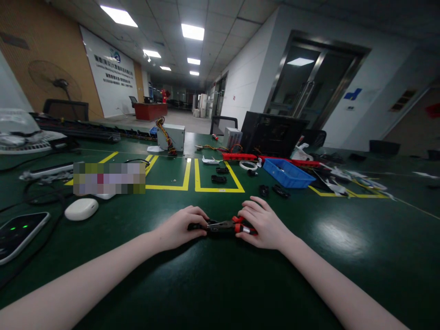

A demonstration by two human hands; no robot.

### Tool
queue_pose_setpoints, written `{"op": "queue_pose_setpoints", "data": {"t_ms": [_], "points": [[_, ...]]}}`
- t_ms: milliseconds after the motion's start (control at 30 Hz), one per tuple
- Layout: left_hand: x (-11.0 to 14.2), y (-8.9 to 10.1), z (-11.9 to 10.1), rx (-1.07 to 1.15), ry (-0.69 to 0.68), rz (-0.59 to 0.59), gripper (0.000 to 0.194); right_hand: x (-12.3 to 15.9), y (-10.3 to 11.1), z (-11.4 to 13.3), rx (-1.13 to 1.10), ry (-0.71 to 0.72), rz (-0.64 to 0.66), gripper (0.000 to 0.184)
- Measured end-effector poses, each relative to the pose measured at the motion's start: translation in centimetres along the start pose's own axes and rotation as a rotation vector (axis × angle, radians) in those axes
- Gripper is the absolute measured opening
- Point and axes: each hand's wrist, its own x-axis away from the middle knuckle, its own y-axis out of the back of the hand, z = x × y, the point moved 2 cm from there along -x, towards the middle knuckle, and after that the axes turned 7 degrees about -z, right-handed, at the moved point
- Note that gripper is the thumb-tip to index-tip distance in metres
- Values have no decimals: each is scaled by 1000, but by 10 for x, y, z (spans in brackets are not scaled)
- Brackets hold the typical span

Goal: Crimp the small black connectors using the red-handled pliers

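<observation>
Low over the middle of the green table (pixel 220 284), my right hand (pixel 263 224) is closed around the red handles of long-nose pliers (pixel 224 225). Their metal jaws point left, toward my left hand (pixel 180 225). Between the thumb and fingers of that hand is a small black piece (pixel 194 226), mostly covered, so its kind is unclear. The tips of the pliers reach this piece; whether they grip it cannot be made out. Farther back lie small black cable bundles (pixel 219 178), several of them, some inside a yellow taped outline (pixel 220 190).
A blue tray (pixel 288 173) stands back right, near a white cable coil (pixel 248 165) and a black monitor (pixel 273 133). Behind is a power supply box (pixel 175 137) with wires. At left lie a white rounded case (pixel 81 209), a phone-like device (pixel 22 233) and black cables.
</observation>
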Motion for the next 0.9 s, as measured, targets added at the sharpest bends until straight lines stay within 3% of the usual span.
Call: {"op": "queue_pose_setpoints", "data": {"t_ms": [467,900], "points": [[0,0,-1,-11,-8,9,15,-1,1,-1,-10,-44,-20,41],[-1,0,-1,-16,-7,25,19,2,-3,-2,23,20,-54,42]]}}
